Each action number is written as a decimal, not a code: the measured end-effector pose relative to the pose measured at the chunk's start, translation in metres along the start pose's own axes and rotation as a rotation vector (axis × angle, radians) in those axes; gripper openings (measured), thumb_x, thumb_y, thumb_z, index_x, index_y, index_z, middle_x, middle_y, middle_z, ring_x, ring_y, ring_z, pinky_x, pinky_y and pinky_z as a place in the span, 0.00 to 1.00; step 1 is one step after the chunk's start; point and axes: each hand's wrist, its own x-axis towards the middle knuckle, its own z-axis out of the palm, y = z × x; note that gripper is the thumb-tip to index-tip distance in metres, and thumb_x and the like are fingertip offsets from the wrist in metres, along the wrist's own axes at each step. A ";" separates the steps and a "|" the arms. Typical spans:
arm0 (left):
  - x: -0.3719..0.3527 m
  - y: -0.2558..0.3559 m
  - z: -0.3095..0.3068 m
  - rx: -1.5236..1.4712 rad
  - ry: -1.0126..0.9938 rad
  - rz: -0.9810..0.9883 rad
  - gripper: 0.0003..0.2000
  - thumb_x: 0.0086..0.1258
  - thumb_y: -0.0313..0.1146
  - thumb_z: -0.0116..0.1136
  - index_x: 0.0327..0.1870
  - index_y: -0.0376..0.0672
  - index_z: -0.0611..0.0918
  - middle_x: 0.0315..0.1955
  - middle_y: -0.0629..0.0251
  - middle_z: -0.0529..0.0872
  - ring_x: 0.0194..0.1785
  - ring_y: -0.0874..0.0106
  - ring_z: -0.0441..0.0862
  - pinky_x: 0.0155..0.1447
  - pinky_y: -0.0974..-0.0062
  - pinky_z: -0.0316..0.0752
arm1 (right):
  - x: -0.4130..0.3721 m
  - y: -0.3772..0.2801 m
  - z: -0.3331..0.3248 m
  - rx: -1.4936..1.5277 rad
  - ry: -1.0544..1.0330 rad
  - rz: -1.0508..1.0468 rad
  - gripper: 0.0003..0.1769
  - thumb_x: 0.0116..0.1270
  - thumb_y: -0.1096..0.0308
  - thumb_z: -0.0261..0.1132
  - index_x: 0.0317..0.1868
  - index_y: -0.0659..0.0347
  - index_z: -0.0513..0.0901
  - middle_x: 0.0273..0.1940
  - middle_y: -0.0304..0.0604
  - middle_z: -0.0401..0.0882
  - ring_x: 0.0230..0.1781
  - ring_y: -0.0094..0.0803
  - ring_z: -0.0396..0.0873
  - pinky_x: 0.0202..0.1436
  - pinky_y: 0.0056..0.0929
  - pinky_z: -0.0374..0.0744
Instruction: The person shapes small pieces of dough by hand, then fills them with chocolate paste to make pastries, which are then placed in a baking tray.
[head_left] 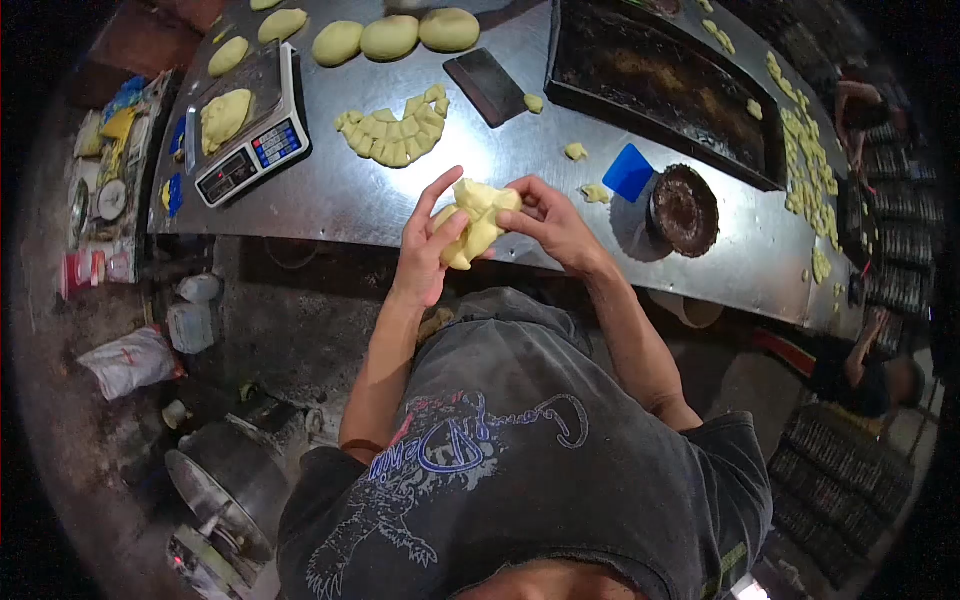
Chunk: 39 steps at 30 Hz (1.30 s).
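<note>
Head view: both hands, left hand (428, 245) and right hand (545, 222), grasp one dough lump (480, 215) between fingers and thumbs, held up at the table's (330, 205) near edge. Bowl (661, 222), right of the hands: dark brown inside, can't tell if that's contents or coating. Black tray (650, 70) beyond it: brown-smeared, one dough bit (754, 109) at its right end. Scale (255, 160) bears a dough slab (226, 118). Cut pieces (395, 132) lie ahead.
</note>
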 end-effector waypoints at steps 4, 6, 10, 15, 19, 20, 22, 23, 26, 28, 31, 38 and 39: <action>0.006 -0.007 -0.005 0.020 0.085 -0.049 0.23 0.81 0.33 0.52 0.73 0.40 0.69 0.54 0.54 0.84 0.50 0.67 0.87 0.46 0.65 0.90 | -0.010 -0.002 0.005 0.087 0.133 -0.059 0.19 0.69 0.69 0.72 0.52 0.61 0.70 0.43 0.41 0.81 0.43 0.25 0.81 0.48 0.27 0.81; 0.008 -0.006 -0.004 -0.041 0.099 -0.083 0.22 0.80 0.33 0.53 0.72 0.38 0.70 0.54 0.54 0.84 0.51 0.67 0.87 0.47 0.66 0.90 | -0.013 0.003 0.010 0.116 0.190 -0.082 0.21 0.69 0.69 0.72 0.54 0.62 0.70 0.44 0.41 0.81 0.44 0.25 0.81 0.48 0.27 0.81; 0.016 -0.011 0.001 -0.045 0.121 -0.097 0.22 0.77 0.30 0.58 0.69 0.36 0.72 0.53 0.55 0.84 0.50 0.68 0.87 0.47 0.68 0.90 | -0.016 0.008 0.017 0.114 0.284 -0.129 0.24 0.69 0.71 0.73 0.58 0.62 0.69 0.47 0.41 0.79 0.46 0.25 0.79 0.48 0.27 0.81; 0.020 -0.022 0.014 0.176 0.160 -0.016 0.22 0.71 0.26 0.66 0.65 0.37 0.74 0.50 0.58 0.85 0.46 0.70 0.87 0.43 0.70 0.88 | -0.023 0.014 0.013 0.113 0.409 -0.185 0.25 0.67 0.75 0.72 0.58 0.64 0.69 0.48 0.43 0.79 0.45 0.25 0.80 0.46 0.25 0.81; 0.030 -0.026 -0.001 0.088 0.307 -0.031 0.25 0.70 0.30 0.69 0.65 0.39 0.73 0.51 0.60 0.84 0.47 0.70 0.86 0.46 0.74 0.87 | -0.033 0.003 -0.018 0.089 0.577 -0.274 0.23 0.66 0.77 0.70 0.58 0.66 0.70 0.48 0.43 0.78 0.44 0.26 0.79 0.46 0.25 0.81; 0.034 -0.028 -0.008 0.044 0.416 0.006 0.24 0.70 0.30 0.69 0.64 0.40 0.73 0.50 0.59 0.84 0.46 0.70 0.86 0.45 0.76 0.86 | -0.037 -0.004 -0.031 0.055 0.657 -0.376 0.21 0.67 0.78 0.68 0.58 0.67 0.71 0.48 0.43 0.78 0.45 0.27 0.79 0.46 0.25 0.81; 0.041 -0.025 -0.035 0.013 0.525 0.041 0.23 0.72 0.31 0.67 0.65 0.41 0.72 0.53 0.58 0.83 0.50 0.67 0.87 0.46 0.76 0.86 | -0.050 -0.033 -0.053 -0.074 0.796 -0.463 0.21 0.70 0.76 0.66 0.59 0.68 0.69 0.49 0.47 0.78 0.47 0.29 0.80 0.47 0.25 0.83; 0.042 -0.021 -0.047 0.012 0.556 0.046 0.22 0.74 0.33 0.63 0.66 0.41 0.71 0.54 0.57 0.83 0.54 0.64 0.86 0.49 0.74 0.86 | -0.057 -0.049 -0.060 -0.123 0.824 -0.512 0.22 0.73 0.73 0.64 0.61 0.68 0.66 0.50 0.50 0.77 0.44 0.31 0.82 0.46 0.26 0.84; 0.036 -0.004 -0.053 -0.016 0.505 0.056 0.22 0.78 0.35 0.57 0.69 0.42 0.68 0.57 0.56 0.81 0.57 0.61 0.85 0.51 0.68 0.87 | -0.062 -0.074 -0.066 -0.136 0.816 -0.677 0.23 0.78 0.67 0.61 0.64 0.67 0.61 0.51 0.53 0.76 0.39 0.33 0.83 0.42 0.27 0.86; 0.035 0.001 -0.048 -0.008 0.456 0.071 0.23 0.79 0.34 0.55 0.71 0.45 0.66 0.58 0.56 0.82 0.56 0.60 0.86 0.49 0.65 0.88 | -0.044 -0.078 -0.060 -0.082 0.817 -0.809 0.24 0.79 0.66 0.59 0.65 0.66 0.59 0.51 0.54 0.77 0.37 0.33 0.83 0.41 0.28 0.86; 0.033 -0.001 -0.017 0.012 0.343 0.089 0.24 0.79 0.32 0.53 0.74 0.45 0.64 0.60 0.54 0.80 0.57 0.56 0.86 0.50 0.62 0.88 | 0.006 -0.041 -0.063 -0.100 0.744 -0.705 0.29 0.80 0.61 0.58 0.71 0.65 0.56 0.55 0.52 0.77 0.41 0.34 0.84 0.43 0.32 0.84; 0.027 -0.009 0.038 0.008 0.133 0.077 0.25 0.83 0.40 0.42 0.78 0.46 0.60 0.66 0.52 0.76 0.51 0.57 0.88 0.42 0.65 0.90 | 0.016 0.006 -0.049 -0.011 0.155 -0.032 0.20 0.80 0.59 0.59 0.61 0.66 0.79 0.54 0.46 0.83 0.54 0.32 0.81 0.56 0.31 0.79; 0.025 -0.010 0.041 -0.006 0.113 0.067 0.26 0.83 0.40 0.42 0.79 0.46 0.59 0.67 0.52 0.75 0.52 0.57 0.87 0.42 0.65 0.90 | 0.012 0.004 -0.043 -0.039 0.089 -0.020 0.21 0.79 0.59 0.60 0.62 0.66 0.78 0.54 0.46 0.83 0.54 0.30 0.81 0.56 0.31 0.79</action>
